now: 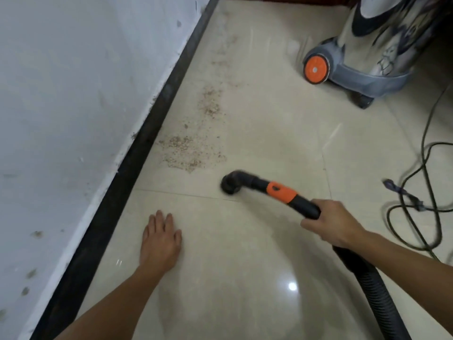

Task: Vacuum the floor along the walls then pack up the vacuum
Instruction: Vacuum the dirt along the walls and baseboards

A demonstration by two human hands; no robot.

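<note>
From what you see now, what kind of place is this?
Probably an indoor room, near its edge: glossy beige floor tiles, a white wall with dark skirting, and a canister vacuum on wheels.

- Black hose handle, orange collar, centre right.
- Shiny silver vacuum, orange wheel, upper right.
- Cream glossy floor tiles; brown speckled dirt.
- White wall, black skirting, left.

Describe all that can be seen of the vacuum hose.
The hose is black, seemingly plastic, and ribbed along its flexible part. It ends in a smooth rigid handle with an orange collar and a bent nozzle, slightly blurred, down at the tiled floor; contact is unclear. The right hand grips the handle. The hose leaves the picture at the bottom edge.
</note>
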